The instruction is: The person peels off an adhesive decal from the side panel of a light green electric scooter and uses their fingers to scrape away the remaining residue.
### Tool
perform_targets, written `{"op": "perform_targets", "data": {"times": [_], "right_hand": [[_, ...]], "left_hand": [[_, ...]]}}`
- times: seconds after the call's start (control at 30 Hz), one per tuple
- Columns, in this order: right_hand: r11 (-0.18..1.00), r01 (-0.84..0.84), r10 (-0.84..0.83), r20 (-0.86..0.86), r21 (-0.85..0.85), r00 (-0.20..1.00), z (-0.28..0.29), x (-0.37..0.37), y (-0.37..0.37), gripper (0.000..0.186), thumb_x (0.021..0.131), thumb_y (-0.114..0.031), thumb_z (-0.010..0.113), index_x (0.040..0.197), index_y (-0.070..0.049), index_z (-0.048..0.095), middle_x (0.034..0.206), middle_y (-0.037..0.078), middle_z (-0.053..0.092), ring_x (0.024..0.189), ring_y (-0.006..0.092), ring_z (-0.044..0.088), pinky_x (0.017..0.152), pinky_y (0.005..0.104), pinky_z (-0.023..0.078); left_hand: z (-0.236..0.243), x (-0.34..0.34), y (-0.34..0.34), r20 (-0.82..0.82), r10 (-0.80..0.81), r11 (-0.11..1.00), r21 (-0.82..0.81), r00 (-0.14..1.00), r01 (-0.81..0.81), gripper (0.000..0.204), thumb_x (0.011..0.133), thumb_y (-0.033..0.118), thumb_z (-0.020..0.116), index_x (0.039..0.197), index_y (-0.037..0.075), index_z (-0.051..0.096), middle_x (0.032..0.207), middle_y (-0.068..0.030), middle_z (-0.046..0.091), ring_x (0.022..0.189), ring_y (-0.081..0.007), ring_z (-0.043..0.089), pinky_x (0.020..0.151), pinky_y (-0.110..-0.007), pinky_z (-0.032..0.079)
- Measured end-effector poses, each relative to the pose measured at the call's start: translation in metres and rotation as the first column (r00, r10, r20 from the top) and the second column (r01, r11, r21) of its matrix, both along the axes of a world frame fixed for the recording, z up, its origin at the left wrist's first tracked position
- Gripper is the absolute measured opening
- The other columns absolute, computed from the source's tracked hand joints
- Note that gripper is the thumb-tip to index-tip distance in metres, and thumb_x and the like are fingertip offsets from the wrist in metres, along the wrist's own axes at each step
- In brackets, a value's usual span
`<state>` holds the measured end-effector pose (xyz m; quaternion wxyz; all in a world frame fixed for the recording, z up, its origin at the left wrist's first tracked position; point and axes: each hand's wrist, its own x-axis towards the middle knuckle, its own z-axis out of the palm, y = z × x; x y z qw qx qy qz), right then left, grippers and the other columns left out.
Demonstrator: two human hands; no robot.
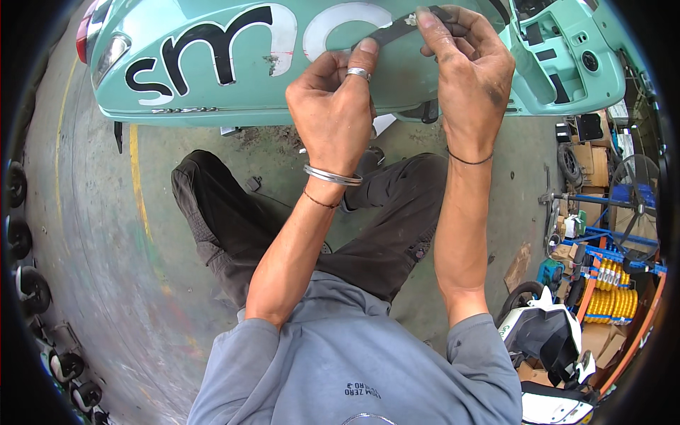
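Observation:
Before me is a mint-green vehicle body panel (234, 99), carrying large letters (221, 51) in black and white. Part of the black layer is gone from some letters, with ragged bits at one edge. A dark, thin strip (394, 32), likely sticker film, stretches between my hands in front of the panel. My left hand (331, 99) pinches its left end between thumb and fingers. At the strip's upper right end, my right hand (474, 67) is closed on it, with a small whitish scrap by the thumb. Whether the strip still touches the panel cannot be made out.
A mint-green inner panel (574, 57) with openings adjoins at the right. Along the right side stand a fan (632, 198), a rack with yellow coiled springs (610, 290) and a white-and-black scooter (542, 333). Several wheels (32, 290) line the left edge. Yellow lines (139, 184) mark the floor.

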<state>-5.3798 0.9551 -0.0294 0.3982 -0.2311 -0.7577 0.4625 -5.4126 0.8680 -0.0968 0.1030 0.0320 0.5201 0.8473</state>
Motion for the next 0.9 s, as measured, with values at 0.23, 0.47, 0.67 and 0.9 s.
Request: {"op": "perform_targets", "data": {"times": [0.23,0.47,0.67,0.9], "right_hand": [[0.999,0.015,-0.013,0.025,-0.052,1.000,-0.0024,-0.0014,0.0050,0.008,0.088,-0.005,0.067,0.087,0.001,0.062,0.072,-0.001,0.059,0.062,0.0043,0.053,0.056,0.0182,0.042],[0.997,0.026,-0.025,0.017,-0.069,1.000,-0.0023,-0.0032,0.0020,0.007,0.088,-0.005,0.067,0.088,0.001,0.062,0.073,-0.001,0.060,0.065,0.0042,0.054,0.059,0.0178,0.044],[0.997,0.037,-0.037,0.008,-0.073,0.999,-0.0025,-0.0032,0.0002,0.008,0.088,-0.005,0.067,0.088,0.000,0.062,0.075,-0.001,0.060,0.066,0.0045,0.055,0.061,0.0180,0.045],[0.996,0.032,-0.032,0.004,-0.077,0.999,-0.0019,-0.0031,0.0001,0.008,0.088,-0.006,0.067,0.089,0.001,0.062,0.075,0.000,0.060,0.066,0.0048,0.055,0.061,0.0181,0.045]], "left_hand": [[-0.0034,0.0009,0.0046,-0.003,0.042,0.999,0.015,0.999,-0.042,0.031,0.086,0.019,0.072,0.066,-0.002,0.061,0.051,0.0053,0.047,0.046,-0.0016,0.037,0.041,-0.022,0.024],[-0.0038,-0.0006,0.0040,-0.011,0.057,0.998,0.040,0.998,-0.056,0.033,0.085,0.018,0.072,0.062,-0.001,0.058,0.052,0.0069,0.043,0.050,-0.0017,0.033,0.044,-0.023,0.022],[-0.0039,-0.0002,0.0045,-0.007,0.072,0.997,0.028,0.997,-0.071,0.035,0.084,0.019,0.072,0.060,-0.001,0.057,0.051,0.0067,0.043,0.050,-0.0022,0.033,0.044,-0.023,0.022],[-0.0033,-0.0001,0.0047,0.020,0.061,0.998,0.021,0.998,-0.061,0.034,0.084,0.019,0.073,0.061,-0.001,0.057,0.051,0.0062,0.044,0.050,-0.0023,0.033,0.044,-0.023,0.023]]}}
